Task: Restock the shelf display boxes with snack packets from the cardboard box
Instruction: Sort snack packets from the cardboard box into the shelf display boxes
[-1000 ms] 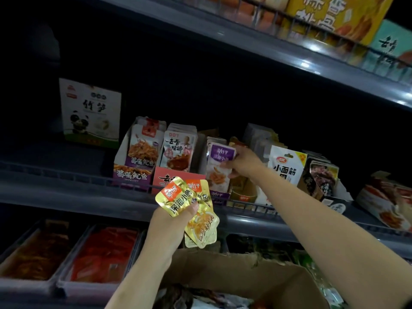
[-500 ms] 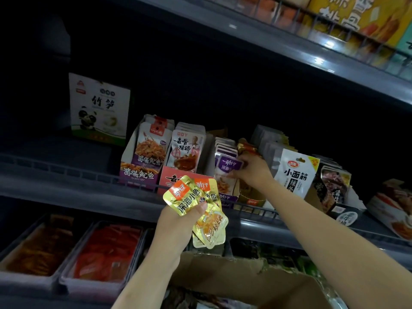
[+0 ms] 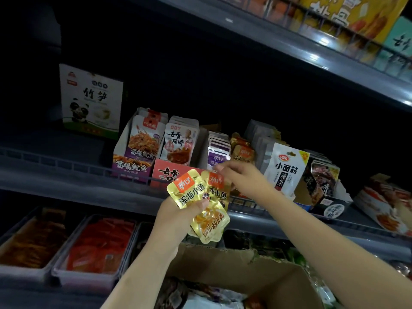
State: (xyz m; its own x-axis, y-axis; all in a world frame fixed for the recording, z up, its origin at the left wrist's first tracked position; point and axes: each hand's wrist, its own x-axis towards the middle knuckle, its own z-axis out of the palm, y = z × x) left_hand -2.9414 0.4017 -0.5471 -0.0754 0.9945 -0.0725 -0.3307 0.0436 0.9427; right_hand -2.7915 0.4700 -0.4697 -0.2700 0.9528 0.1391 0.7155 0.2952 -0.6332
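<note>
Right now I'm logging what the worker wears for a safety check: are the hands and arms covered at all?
No. Both the left hand and right hand are bare, without gloves. Both forearms are uncovered as far as the frame shows; no sleeves, watch, rings or bracelets are visible.

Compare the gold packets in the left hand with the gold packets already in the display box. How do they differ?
The held gold packets fan out loosely, tilted, in the left hand below the shelf rail; the boxed gold packets stand in a row in their box on the shelf. The held ones show full fronts; the boxed ones show mostly tops. The right hand pinches a held packet's top corner; nothing touches the boxed ones. Both have gold foil with orange labels.
</note>
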